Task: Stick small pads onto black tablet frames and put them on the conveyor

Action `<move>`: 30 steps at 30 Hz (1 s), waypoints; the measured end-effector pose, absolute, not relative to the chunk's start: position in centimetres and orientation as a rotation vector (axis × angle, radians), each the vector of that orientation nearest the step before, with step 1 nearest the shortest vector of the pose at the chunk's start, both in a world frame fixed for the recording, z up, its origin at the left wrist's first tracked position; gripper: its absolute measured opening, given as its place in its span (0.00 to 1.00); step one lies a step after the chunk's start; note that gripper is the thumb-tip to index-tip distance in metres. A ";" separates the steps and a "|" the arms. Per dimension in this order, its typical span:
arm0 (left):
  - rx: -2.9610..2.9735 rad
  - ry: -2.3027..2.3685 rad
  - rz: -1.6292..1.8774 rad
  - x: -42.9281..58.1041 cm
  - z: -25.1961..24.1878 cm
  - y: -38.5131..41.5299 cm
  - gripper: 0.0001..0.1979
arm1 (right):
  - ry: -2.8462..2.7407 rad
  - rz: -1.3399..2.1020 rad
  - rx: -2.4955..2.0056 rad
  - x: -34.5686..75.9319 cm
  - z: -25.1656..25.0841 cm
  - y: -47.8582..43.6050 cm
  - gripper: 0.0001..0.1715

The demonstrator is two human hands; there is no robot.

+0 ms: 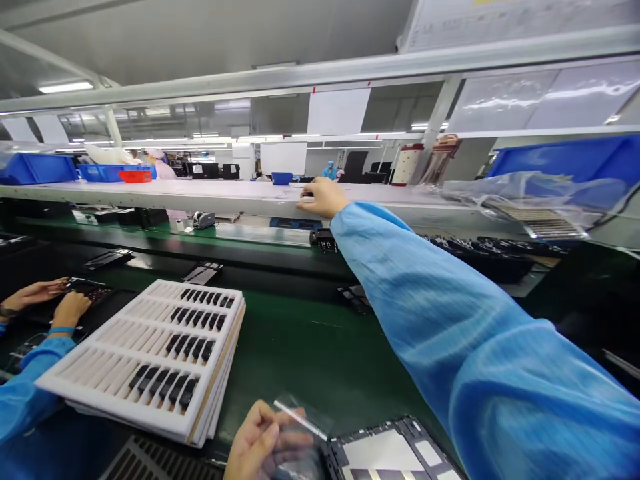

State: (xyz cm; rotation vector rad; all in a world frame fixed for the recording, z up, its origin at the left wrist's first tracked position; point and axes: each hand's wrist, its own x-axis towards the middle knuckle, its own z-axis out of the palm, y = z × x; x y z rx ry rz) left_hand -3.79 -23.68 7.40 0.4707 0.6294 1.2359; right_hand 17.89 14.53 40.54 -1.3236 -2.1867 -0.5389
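My left hand (263, 440), low in the head view, has thumb and fingers closed on a clear plastic bag (313, 420). Just right of it lies a black device frame (395, 450) with pale panels, partly cut off by the bottom edge. My right arm, in a blue sleeve, stretches up and forward. At its end my right hand (326, 198) rests at the edge of the white shelf (240, 193), fingers curled together. Whatever is between those fingertips is too small to name.
A stack of white foam trays (200, 417) with black parts stands on the green bench (280, 347). At far left a co-worker's hands (70, 310) work over a dark part. Blue bins (37, 168), a red bin (135, 176) and bagged metal strips (540, 220) sit on the shelf.
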 end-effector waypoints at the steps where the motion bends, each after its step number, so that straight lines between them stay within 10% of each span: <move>1: 0.474 0.615 1.242 -3.2 8.0 -23.1 0.25 | -2.192 -0.541 -1.312 17.3 40.7 14.6 0.42; 4: 0.472 0.577 1.252 -1.9 9.8 -21.8 0.24 | -2.235 -0.520 -1.296 15.6 41.0 14.8 0.62; 11: 0.358 0.578 1.333 -0.1 14.1 -15.9 0.09 | -2.298 -0.532 -1.246 13.2 41.0 14.6 0.22; 17: 0.406 0.524 1.335 1.6 20.3 -6.1 0.24 | -2.277 -0.592 -1.104 15.3 41.0 11.8 0.17; 30: 0.702 0.350 1.317 2.3 27.7 -0.5 0.25 | -2.691 -0.592 -0.586 20.2 31.9 -1.9 0.25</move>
